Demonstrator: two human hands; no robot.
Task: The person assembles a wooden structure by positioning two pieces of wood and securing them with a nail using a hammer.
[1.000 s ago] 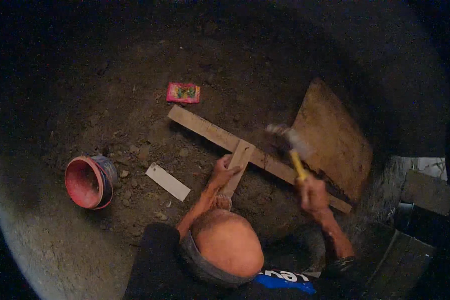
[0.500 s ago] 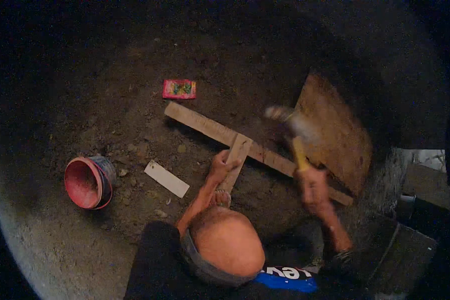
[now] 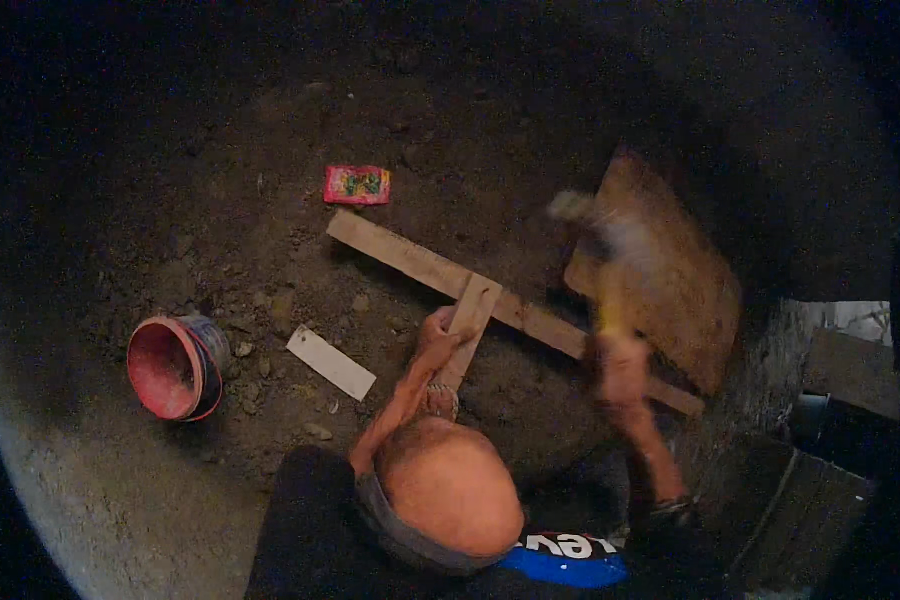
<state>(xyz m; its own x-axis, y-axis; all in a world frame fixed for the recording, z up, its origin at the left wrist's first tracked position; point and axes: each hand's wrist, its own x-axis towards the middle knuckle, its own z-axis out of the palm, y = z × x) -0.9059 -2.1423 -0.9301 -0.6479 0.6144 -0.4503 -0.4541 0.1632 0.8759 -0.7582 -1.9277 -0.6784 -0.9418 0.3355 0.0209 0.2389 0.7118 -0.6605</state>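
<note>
My left hand (image 3: pixel 439 337) is closed around a short wooden piece (image 3: pixel 469 325). Its far end rests across a long wooden batten (image 3: pixel 400 252) lying slantwise on the ground, and a small dark mark shows near that end. To the right, my right hand (image 3: pixel 624 372) grips the yellow handle of a hammer (image 3: pixel 612 300). The hammer's head is smeared by motion, raised apart from the wood. Toes of my foot lie by the short piece's near end, below my left hand.
A red-lined bucket (image 3: pixel 213 350) lies tipped at the left. A pale flat strip (image 3: pixel 331 363) and a red packet (image 3: pixel 358 186) lie on the dirt. At the right is a brown board (image 3: pixel 675 275), with dark slabs (image 3: pixel 810 520) nearer me. My bare knee (image 3: pixel 452 485) is close in front.
My right hand and the hammer have shifted slightly, and the hammer stays blurred. My left hand keeps its hold on the short piece. The view has moved a little.
</note>
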